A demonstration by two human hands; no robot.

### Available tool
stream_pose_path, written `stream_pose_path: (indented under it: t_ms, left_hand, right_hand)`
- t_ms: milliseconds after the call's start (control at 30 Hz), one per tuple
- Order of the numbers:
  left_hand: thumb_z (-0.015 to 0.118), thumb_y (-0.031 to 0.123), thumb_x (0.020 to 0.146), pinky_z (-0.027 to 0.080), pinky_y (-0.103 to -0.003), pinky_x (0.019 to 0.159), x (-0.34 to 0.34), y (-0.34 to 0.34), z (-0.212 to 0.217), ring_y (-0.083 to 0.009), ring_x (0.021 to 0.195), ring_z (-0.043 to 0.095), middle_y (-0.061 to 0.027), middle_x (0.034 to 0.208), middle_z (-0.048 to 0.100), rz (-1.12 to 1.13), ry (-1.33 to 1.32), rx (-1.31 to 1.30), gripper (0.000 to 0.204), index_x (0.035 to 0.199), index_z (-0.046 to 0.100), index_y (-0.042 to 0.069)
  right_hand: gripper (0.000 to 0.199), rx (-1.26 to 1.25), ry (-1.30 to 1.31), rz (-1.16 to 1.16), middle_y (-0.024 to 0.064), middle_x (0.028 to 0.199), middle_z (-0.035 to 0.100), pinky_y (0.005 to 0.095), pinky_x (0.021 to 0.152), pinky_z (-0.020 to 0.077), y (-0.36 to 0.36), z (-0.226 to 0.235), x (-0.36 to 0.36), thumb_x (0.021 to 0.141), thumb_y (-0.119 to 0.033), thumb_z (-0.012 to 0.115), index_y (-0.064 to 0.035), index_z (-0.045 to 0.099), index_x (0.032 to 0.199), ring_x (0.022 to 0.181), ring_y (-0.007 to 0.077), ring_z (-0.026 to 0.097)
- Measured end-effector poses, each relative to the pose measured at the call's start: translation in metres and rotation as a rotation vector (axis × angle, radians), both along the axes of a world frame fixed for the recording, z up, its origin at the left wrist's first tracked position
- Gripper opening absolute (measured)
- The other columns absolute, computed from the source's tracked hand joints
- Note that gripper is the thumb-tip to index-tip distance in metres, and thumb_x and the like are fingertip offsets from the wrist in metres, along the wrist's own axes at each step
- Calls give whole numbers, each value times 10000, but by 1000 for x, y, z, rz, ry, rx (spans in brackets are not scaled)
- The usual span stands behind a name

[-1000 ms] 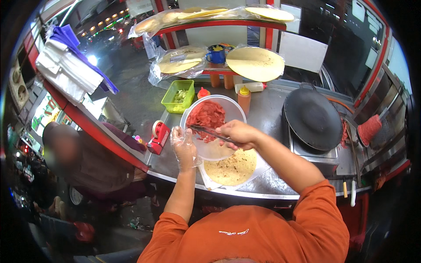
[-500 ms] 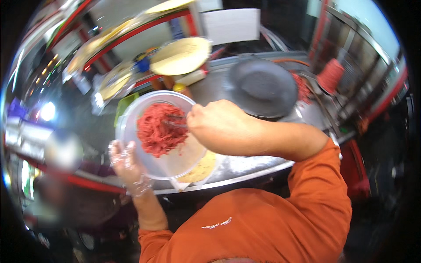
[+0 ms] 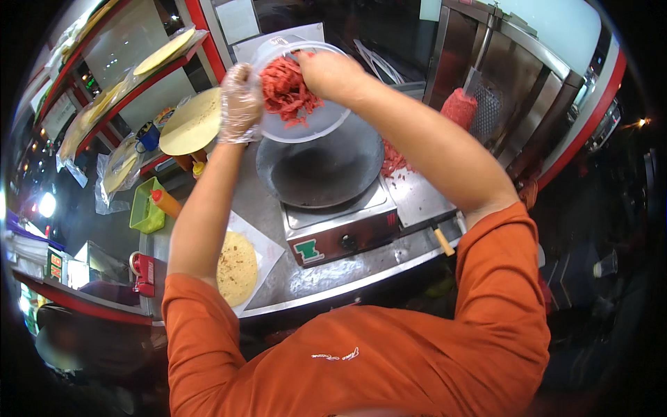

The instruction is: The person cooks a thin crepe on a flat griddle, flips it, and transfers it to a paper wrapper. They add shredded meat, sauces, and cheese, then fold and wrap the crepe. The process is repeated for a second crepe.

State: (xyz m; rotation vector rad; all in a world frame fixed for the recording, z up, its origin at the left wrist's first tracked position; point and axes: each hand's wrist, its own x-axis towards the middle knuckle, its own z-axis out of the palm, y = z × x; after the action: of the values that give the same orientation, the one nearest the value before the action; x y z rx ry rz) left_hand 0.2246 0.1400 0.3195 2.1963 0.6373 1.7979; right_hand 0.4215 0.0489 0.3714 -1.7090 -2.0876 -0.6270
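Observation:
My left hand (image 3: 240,104), in a clear plastic glove, grips the left side of a translucent round tub (image 3: 306,130). Shredded red meat (image 3: 283,87) lies in the tub, which is tilted toward me above the far part of a dark wok (image 3: 319,174). Over the tub's right side, my right hand (image 3: 332,73) is closed at the meat. The earlier picture shows metal tongs in that fist; they are mostly hidden now. Beneath the wok stands a gas stove (image 3: 340,238). A round flatbread (image 3: 236,270) on white paper (image 3: 268,244) lies below my left forearm.
Meat scraps (image 3: 394,161) and a vertical meat spit (image 3: 460,108) are to the right of the wok. A yellow-handled tool (image 3: 445,242) lies by the front edge. A green basket (image 3: 147,206), an orange squeeze bottle (image 3: 165,203) and stacked flatbreads (image 3: 194,124) stand at left.
The tub of meat has moved from over the flatbread, away from me and rightward, to above the wok. Both hands moved with it, the left one now gripping its side.

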Motion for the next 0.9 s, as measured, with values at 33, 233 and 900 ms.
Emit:
stream_pose_path:
  t_ms: [33, 233, 900]
  left_hand:
    - [599, -19, 869, 498, -420, 716, 17, 7, -10, -318, 737, 596, -203, 822, 593, 54, -15, 118, 78, 947, 600, -21]
    - [545, -72, 764, 478, -500, 772, 60, 32, -49, -456, 843, 572, -236, 880, 564, 239, -54, 215, 171, 925, 574, -23]
    - [560, -51, 807, 489, -490, 749, 22, 74, -80, -428, 808, 590, -216, 869, 592, 338, -35, 127, 131, 917, 595, 9]
  right_hand:
    - [205, -31, -3, -26, 232, 888, 741, 542, 695, 601, 15, -16, 6, 959, -131, 548, -16, 608, 1117, 813, 417, 749]
    - [290, -192, 5, 179, 240, 872, 732, 551, 719, 593, 1, -83, 60, 876, -89, 638, -28, 628, 1160, 841, 435, 740]
    - [257, -314, 314, 225, 314, 923, 711, 600, 820, 548, -20, -109, 58, 980, -168, 557, -38, 695, 1154, 903, 477, 713]
